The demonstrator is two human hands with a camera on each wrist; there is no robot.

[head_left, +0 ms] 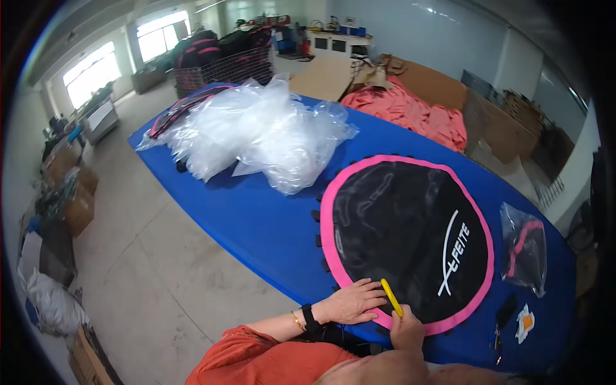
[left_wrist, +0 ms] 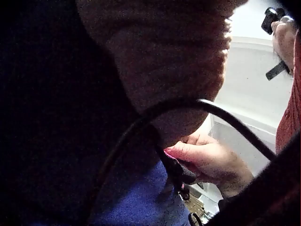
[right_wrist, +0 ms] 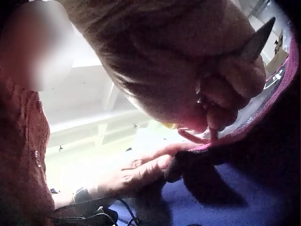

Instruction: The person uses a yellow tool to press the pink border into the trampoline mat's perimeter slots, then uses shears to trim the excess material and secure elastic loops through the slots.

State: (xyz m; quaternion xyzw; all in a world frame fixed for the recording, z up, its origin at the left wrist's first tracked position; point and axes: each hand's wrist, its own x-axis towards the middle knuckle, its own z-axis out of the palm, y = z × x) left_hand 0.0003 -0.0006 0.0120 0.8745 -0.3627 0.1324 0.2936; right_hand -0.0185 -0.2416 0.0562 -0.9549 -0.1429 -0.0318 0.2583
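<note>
A round black trampoline mat (head_left: 398, 237) with a pink border (head_left: 328, 224) and white lettering lies on a blue-covered table. My left hand (head_left: 351, 301) rests on the mat's near edge, fingers extended over the pink border. Just to its right, my right hand (head_left: 407, 330) grips a slim yellow tool (head_left: 391, 296) that points up and away over the mat. From below, the right wrist view shows the right hand's curled fingers (right_wrist: 221, 99) close at the pink edge, with a thin pink strand (right_wrist: 193, 137) by the fingertips. Black tabs line the mat's left rim.
Crumpled clear plastic bags (head_left: 256, 131) cover the table's far left part. On the right lie a bagged pink-and-black piece (head_left: 525, 250), keys (head_left: 495, 337) and a small white-and-orange packet (head_left: 525, 323). Pink fabric (head_left: 410, 112) is heaped beyond the table; boxes (head_left: 67, 192) stand left.
</note>
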